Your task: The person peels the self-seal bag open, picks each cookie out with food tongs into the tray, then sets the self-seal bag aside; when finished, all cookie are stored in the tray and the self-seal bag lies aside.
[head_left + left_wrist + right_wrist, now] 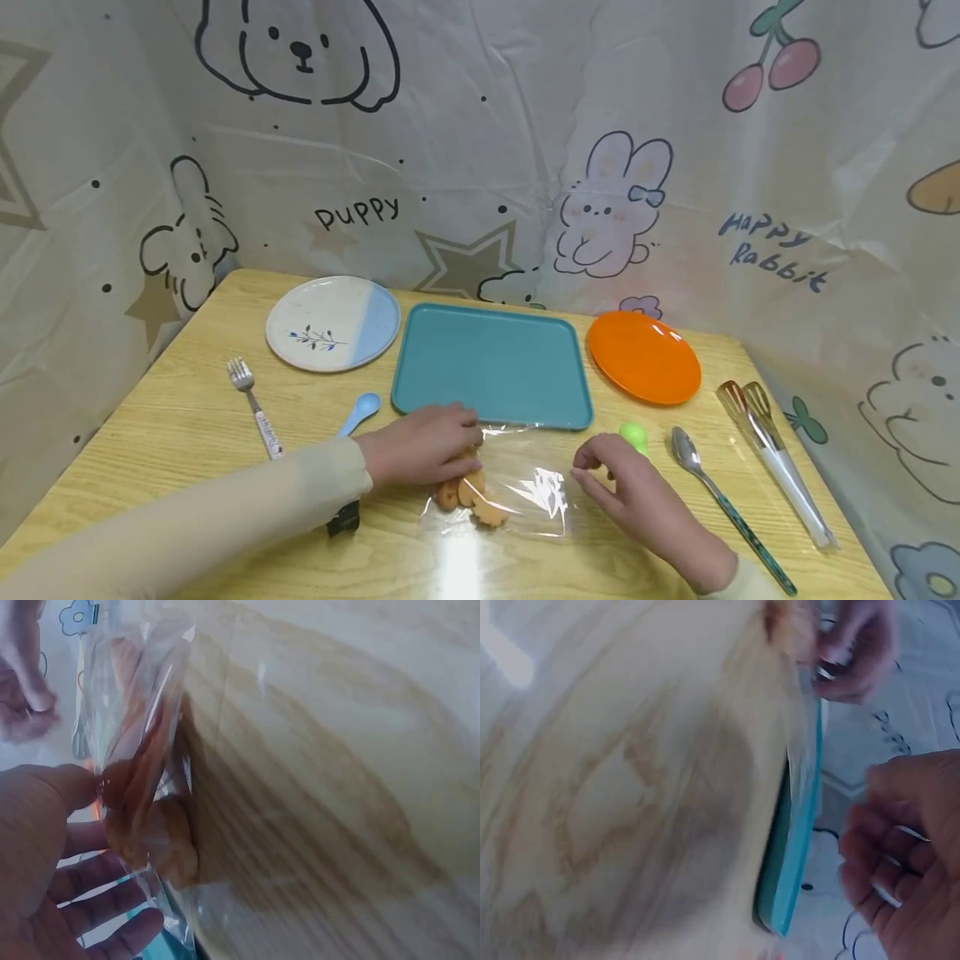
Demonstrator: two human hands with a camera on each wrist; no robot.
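Observation:
A clear plastic bag [525,487] lies on the table in front of the teal tray [491,362], its back edge at the tray's front rim. Several orange-brown pieces [487,510] that look like biscuits are in its left part. My left hand [423,446] rests on that end with fingers extended; the left wrist view shows thumb and fingers touching the film [142,750]. Just off the bag's right edge is my right hand [637,496], its fingers loosely bent and holding nothing. A light green rounded thing [633,435] is partly hidden behind it.
A white-and-blue plate [330,325], fork [255,404] and blue spoon [363,408] lie left. On the right are an orange plate [645,358], metal spoon [727,504] and tongs [780,462]. A black object [343,518] shows beside the left sleeve. A printed curtain [450,150] hangs behind.

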